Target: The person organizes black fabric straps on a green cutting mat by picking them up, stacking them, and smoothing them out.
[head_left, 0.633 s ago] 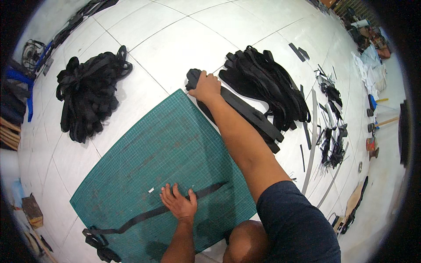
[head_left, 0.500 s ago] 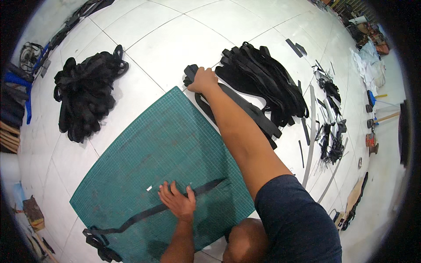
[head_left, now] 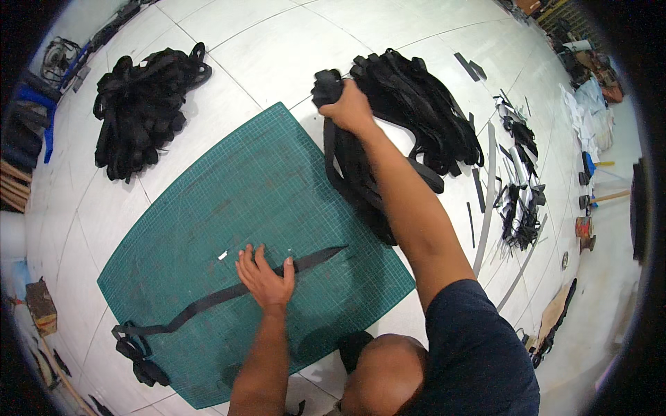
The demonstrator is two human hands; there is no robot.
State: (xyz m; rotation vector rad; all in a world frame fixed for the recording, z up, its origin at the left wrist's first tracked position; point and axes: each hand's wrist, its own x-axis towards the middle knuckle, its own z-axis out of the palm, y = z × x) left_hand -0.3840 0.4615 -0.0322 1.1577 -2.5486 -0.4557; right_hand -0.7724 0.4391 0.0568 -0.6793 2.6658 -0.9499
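My left hand [head_left: 266,279] lies with fingers outstretched on the green cutting mat [head_left: 229,180], across a flat black strap [head_left: 208,300]. That strap runs from a loose coil [head_left: 142,357] at the mat's near left edge to a pointed end right of my hand. At full reach, my right hand [head_left: 352,109] is closed round the end of a bundle of black straps [head_left: 327,89]. The rest of this bundle hangs in loops toward the mat's right edge, partly hidden behind my forearm. Close beside it lies a larger pile of black straps [head_left: 416,104].
Another heap of looped black straps [head_left: 139,111] sits on the white tiled floor at the left. Black and white offcuts [head_left: 522,208] are scattered at the right, with a long grey strip [head_left: 488,201]. A small white scrap [head_left: 223,256] rests on the mat.
My right hand has lifted and shifted the bundle's end to the right, and its straps now hang in loops. My left hand stays flat on the strap. The whole view has shifted slightly.
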